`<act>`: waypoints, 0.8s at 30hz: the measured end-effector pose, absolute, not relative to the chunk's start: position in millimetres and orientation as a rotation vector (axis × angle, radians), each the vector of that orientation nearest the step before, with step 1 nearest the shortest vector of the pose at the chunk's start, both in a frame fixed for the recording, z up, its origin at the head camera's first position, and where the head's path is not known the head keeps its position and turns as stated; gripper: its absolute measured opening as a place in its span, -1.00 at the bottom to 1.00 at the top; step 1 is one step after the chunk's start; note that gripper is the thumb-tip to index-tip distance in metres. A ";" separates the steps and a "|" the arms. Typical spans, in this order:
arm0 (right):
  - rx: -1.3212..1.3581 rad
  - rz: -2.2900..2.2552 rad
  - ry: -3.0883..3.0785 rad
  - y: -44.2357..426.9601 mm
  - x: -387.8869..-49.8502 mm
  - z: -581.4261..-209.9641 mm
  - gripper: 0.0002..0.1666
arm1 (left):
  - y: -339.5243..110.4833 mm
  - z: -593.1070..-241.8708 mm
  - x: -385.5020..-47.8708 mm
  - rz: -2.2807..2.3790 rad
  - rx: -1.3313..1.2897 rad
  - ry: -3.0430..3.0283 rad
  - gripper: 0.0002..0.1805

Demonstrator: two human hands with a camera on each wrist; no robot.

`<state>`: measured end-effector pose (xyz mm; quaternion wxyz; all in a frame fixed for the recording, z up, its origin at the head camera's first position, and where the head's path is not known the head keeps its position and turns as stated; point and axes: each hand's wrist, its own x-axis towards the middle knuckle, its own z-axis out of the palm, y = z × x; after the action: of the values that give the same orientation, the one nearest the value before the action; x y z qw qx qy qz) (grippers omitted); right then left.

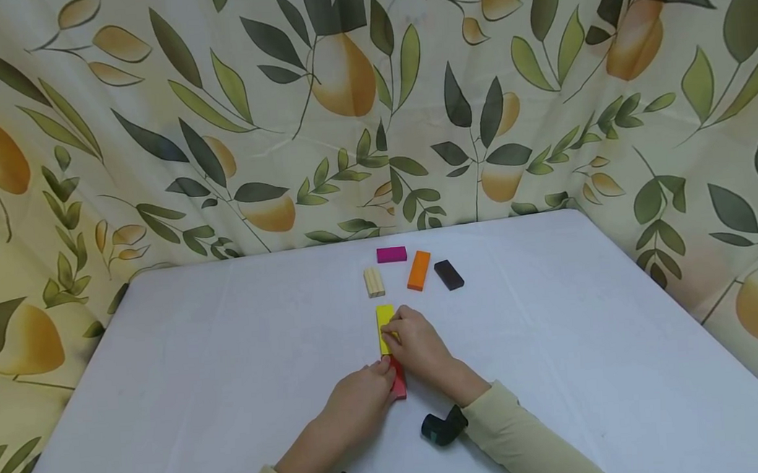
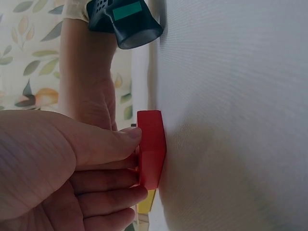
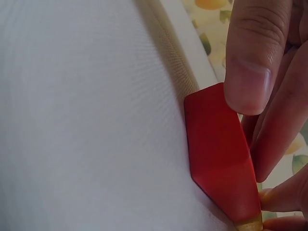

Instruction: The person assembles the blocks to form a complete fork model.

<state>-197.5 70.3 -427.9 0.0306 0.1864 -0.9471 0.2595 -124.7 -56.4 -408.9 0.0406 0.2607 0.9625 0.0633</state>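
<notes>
A red rectangular block [image 1: 399, 388] lies on the table in line with a longer yellow block [image 1: 384, 314], end to end or nearly so. My left hand [image 1: 358, 398] holds the red block between thumb and fingers; in the left wrist view the thumb rests at one end of the red block [image 2: 151, 149]. My right hand [image 1: 422, 344] pinches the yellow block from its right side, covering part of it. In the right wrist view the left thumb [image 3: 248, 86] touches the red block [image 3: 219, 144], and right-hand fingers [image 3: 286, 197] reach the mostly hidden yellow block.
Beyond the hands lie a beige ribbed block [image 1: 374, 282], a magenta block [image 1: 391, 254], an orange block [image 1: 419, 271] and a dark brown block [image 1: 449, 275]. They rest on a white-covered table [image 1: 198, 363]. A patterned curtain [image 1: 347, 144] hangs behind the far edge.
</notes>
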 end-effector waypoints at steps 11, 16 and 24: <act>0.601 0.802 -2.920 68.5 -197.1 -427.2 -0.75 | -57.4 -409.1 -125.4 0.191 0.816 2.954 -0.60; 0.616 0.794 -2.918 69.9 -196.9 -427.5 -0.75 | -56.7 -410.1 -124.9 0.188 0.806 2.952 -0.59; 0.637 0.776 -2.934 71.0 -198.3 -425.8 -0.74 | -56.5 -408.4 -125.5 0.196 0.795 2.942 -0.57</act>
<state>-198.3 71.0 -425.8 0.0202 0.2053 -0.9460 0.2501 -125.5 -56.5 -408.4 0.0439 0.2602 0.9624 0.0641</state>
